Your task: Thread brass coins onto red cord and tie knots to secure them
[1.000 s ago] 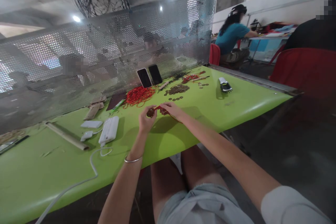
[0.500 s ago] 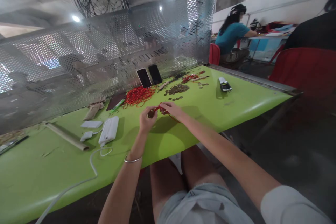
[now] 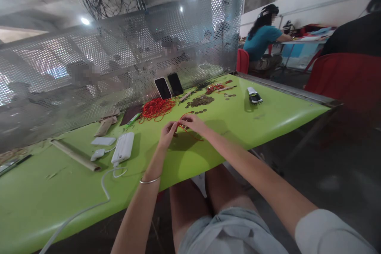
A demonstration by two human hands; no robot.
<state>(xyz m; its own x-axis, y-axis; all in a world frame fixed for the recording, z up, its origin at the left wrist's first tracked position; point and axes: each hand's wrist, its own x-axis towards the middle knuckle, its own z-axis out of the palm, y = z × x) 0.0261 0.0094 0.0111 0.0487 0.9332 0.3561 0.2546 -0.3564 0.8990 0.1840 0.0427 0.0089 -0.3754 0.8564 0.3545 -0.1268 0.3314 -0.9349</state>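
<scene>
At left on the green surface [image 3: 29, 190], a pale tube [image 3: 76, 155] lies near your white power bank [image 3: 123, 149]; then a heap of red cord [image 3: 157, 109] sits just beyond your left hand [image 3: 167, 134], its grip closed on a thin red string [image 3: 178, 124]. That string spans between your hands, trailing below your right hand [image 3: 193, 123], whose fingertips pinch it too. Farther right lie coins [image 3: 201, 101], then a silver-and-black device [image 3: 254, 96], well apart
</scene>
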